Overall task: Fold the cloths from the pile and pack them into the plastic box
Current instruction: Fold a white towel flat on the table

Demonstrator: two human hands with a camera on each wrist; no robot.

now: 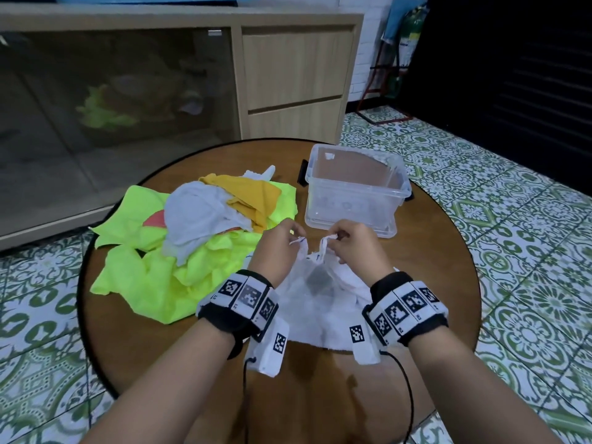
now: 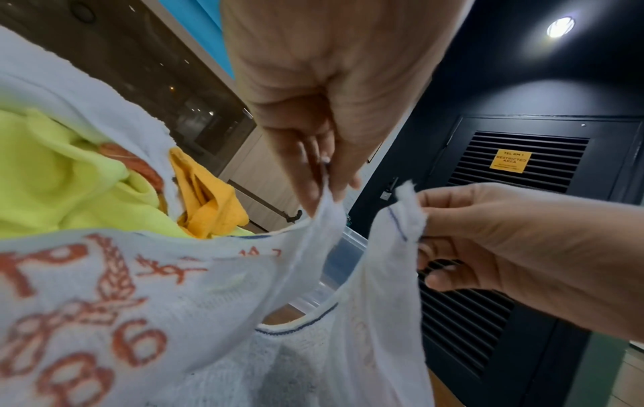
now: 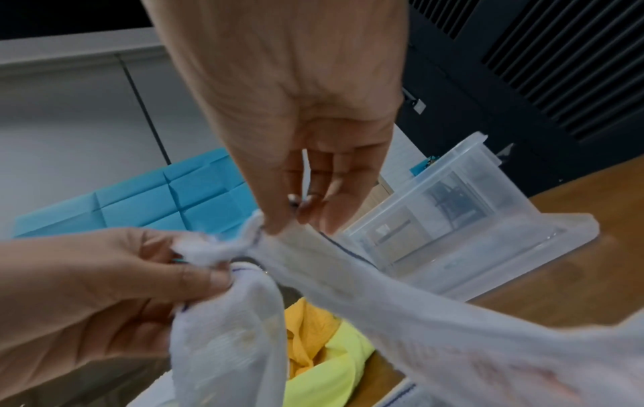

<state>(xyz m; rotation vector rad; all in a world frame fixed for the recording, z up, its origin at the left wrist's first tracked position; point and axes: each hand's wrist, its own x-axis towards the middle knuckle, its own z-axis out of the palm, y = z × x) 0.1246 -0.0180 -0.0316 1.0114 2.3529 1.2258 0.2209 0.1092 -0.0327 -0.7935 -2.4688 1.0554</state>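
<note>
At left of the head view, the pile (image 1: 198,232) is left unfolded on the surface (image 1: 426,283). At centre, a white cloth (image 1: 317,299) is pinched by its corners in the left hand (image 1: 282,245) and right hand (image 1: 349,245), seemingly for a first fold. At right, the plastic box (image 1: 355,193) appears empty; spreading and aligning corners seems needed next.

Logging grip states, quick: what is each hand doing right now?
Left hand: pinching a corner of the white cloth.
Right hand: pinching another corner of it.
</note>
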